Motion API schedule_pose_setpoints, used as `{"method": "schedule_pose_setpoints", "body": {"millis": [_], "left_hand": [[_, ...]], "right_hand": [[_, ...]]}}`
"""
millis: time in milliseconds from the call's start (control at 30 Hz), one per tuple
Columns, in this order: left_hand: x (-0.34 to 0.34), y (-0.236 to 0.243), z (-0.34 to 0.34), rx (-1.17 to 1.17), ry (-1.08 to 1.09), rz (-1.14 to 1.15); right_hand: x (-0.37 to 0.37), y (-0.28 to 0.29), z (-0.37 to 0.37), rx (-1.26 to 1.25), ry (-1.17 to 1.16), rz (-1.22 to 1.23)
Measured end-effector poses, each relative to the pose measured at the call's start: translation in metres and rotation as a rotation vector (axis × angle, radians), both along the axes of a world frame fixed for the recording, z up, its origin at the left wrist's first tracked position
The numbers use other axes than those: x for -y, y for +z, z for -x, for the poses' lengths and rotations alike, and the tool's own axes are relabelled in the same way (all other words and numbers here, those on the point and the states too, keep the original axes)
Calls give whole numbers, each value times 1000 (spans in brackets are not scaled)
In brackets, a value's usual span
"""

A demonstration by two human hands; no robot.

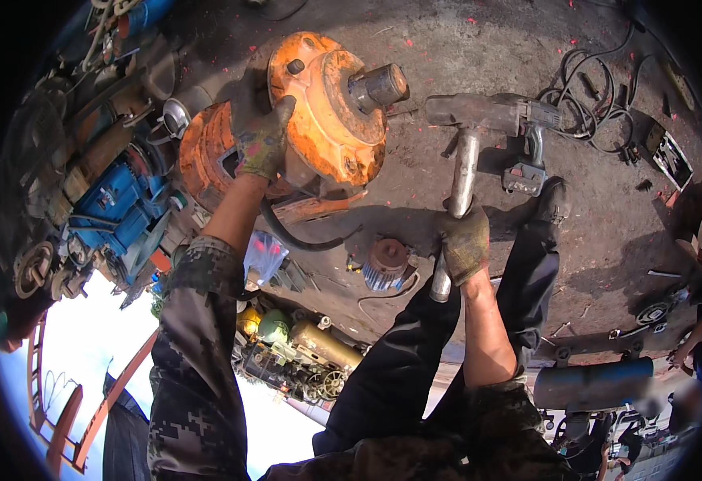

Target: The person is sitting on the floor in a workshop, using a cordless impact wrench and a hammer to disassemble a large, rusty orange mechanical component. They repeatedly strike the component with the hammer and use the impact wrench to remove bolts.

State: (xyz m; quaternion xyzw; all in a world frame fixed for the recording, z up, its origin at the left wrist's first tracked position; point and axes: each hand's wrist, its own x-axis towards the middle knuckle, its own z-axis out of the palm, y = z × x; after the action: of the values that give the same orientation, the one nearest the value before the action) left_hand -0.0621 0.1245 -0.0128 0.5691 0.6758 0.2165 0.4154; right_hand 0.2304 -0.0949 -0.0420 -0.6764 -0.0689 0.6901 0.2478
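Note:
My left hand [264, 140], in a dirty patterned work glove, grips the near left edge of an orange flanged housing [327, 144] with a dark protruding shaft [379, 86]. A second orange ribbed housing [203, 152] lies beside it at the left, partly hidden by my hand and arm. My right hand [465, 240], also gloved, is closed around the metal pipe handle of a sledgehammer [467, 112]; its dark head is held over the ground to the right of the flange. A cordless power tool [527, 172] lies just right of the hammer, partly behind its head.
Coiled cables [587, 104] and a metal plate [670, 156] lie at the right. A small motor [387, 264] is near my legs. Blue machinery [119, 200] and scrap crowd the left; a dark cylinder tank [591, 383] stands lower right. Another person's arm [691, 341] shows at the right edge.

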Motion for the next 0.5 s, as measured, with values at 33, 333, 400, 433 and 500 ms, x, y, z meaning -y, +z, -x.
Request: {"method": "schedule_pose_setpoints", "body": {"millis": [33,333,400,433,500], "left_hand": [[-1,0,-6,-30,0,13],[-5,29,-31,-338,60,154],[0,10,-8,-537,-15,-72],[2,3,-2,-632,-57,-176],[-3,18,-12,-525,19,61]], "right_hand": [[-7,8,-5,-15,-186,27],[-8,25,32,-104,443,93],[-24,31,-3,-269,342,190],[-15,24,-13,-57,494,11],[-22,26,-50,-2,537,101]]}}
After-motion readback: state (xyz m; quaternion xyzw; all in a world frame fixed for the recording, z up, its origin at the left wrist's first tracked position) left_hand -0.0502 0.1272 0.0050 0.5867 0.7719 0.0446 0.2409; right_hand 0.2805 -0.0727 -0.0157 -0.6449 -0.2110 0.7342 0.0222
